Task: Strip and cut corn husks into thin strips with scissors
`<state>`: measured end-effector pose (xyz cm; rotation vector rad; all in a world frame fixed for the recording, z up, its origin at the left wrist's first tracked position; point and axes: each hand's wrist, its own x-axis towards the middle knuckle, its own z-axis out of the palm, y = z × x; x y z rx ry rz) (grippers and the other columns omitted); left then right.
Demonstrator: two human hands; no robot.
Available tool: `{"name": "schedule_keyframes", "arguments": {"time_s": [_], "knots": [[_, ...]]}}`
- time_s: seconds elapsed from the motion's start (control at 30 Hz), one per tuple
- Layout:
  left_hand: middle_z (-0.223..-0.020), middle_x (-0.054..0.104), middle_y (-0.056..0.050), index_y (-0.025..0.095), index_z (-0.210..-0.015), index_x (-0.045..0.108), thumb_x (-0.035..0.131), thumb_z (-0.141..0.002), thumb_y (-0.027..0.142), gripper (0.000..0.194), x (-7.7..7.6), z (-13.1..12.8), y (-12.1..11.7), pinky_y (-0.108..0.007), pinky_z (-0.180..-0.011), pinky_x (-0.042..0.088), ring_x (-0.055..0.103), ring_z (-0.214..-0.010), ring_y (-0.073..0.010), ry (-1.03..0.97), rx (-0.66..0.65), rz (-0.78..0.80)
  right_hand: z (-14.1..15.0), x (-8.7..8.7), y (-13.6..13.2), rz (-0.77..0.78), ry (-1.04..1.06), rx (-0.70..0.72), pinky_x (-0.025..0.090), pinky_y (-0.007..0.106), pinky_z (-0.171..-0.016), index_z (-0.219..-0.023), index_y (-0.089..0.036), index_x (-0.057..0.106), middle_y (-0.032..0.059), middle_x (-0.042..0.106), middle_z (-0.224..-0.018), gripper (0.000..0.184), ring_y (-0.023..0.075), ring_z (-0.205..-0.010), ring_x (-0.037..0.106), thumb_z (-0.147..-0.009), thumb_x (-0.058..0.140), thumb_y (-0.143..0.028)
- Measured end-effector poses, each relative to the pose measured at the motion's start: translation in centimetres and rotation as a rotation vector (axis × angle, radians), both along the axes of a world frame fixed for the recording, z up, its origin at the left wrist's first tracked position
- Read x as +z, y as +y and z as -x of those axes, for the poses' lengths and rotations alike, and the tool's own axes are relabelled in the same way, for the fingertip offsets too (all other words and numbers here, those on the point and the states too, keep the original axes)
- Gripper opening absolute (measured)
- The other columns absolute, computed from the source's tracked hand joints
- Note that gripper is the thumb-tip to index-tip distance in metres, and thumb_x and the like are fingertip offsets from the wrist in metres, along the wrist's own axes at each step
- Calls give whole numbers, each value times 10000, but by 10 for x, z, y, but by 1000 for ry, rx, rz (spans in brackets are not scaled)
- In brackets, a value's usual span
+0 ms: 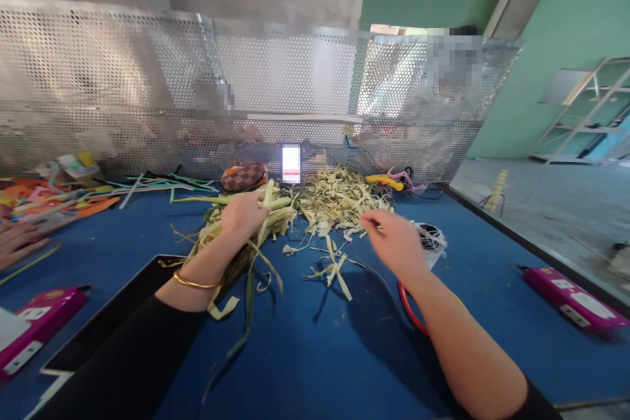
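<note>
Pale strips at hands, magenta case, blurred label

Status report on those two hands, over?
Left hand gripping leafy bundle. Right hand near shredded heap, fingers closed, contents unclear. Loose strips lie between.

Bright, cool light glares through the perforated screen; soft shadows cross the blue surface, the right hand slightly blurred, edges stretched.
</note>
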<state>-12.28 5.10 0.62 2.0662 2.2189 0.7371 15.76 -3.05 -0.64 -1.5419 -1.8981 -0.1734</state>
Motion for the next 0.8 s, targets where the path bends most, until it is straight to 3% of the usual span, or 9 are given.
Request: {"name": "schedule_keyframes", "arguments": {"time_s": [0.1,0.17,0.23,0.33,0.47,0.63,0.73,0.8], "knots": [[-922,701,-108,226,-878,691,602,-724,434,273,3,0,-2,-330,-686,435,627,-894,-307,115,14,69,-34,28,11,-25,-92,-292,422,321,-688,-890,-235,697,70,712,-932,231,236,-807,632,-859,472,-278],[-1000,681,-127,213,-1000,666,572,-752,484,379,6,-4,-6,-359,-728,443,616,-937,-322,109,31,-10,-57,45,30,138,-181,-387,418,349,-692,-838,-217,706,98,707,-870,193,270,-827,634,-822,525,-280],[-1073,657,-122,208,-1082,634,543,-782,471,410,11,-12,-12,-366,-765,441,603,-977,-318,98,13,-109,-74,54,55,438,-166,-387,420,359,-714,-717,-190,701,117,696,-843,115,290,-879,628,-746,623,-268],[-1032,674,-71,226,-1081,636,548,-789,441,373,19,-26,-25,-332,-754,438,611,-940,-278,33,-73,-117,-84,48,89,657,-99,-346,443,321,-627,-495,-158,631,86,649,-593,167,244,-692,644,-623,728,-206],[-981,691,-35,226,-1025,660,567,-782,401,314,23,-44,-40,-290,-736,428,614,-860,-220,-22,-230,-49,-85,21,110,821,51,-293,434,284,-489,-464,-137,603,52,594,-458,228,162,-475,566,-629,737,-220],[-950,699,-38,219,-985,677,578,-771,367,278,21,-55,-50,-280,-724,427,611,-797,-191,-59,-347,-60,-92,-2,112,808,251,-288,451,297,-453,-508,-94,625,79,603,-480,204,179,-480,563,-604,775,-192],[-887,707,-30,221,-917,695,581,-762,367,242,22,-56,-53,-275,-682,426,607,-760,-181,-116,-419,-70,-94,-4,110,677,389,-283,531,350,-638,-850,-69,679,141,681,-860,215,221,-743,638,-737,724,-246],[-829,706,-28,212,-878,705,581,-757,354,224,23,-56,-55,-273,-657,423,603,-732,-174,-172,-452,-75,-95,1,108,521,491,-257,526,389,-780,-1092,-131,607,121,615,-1115,288,215,-925,616,-860,606,-303]]}}
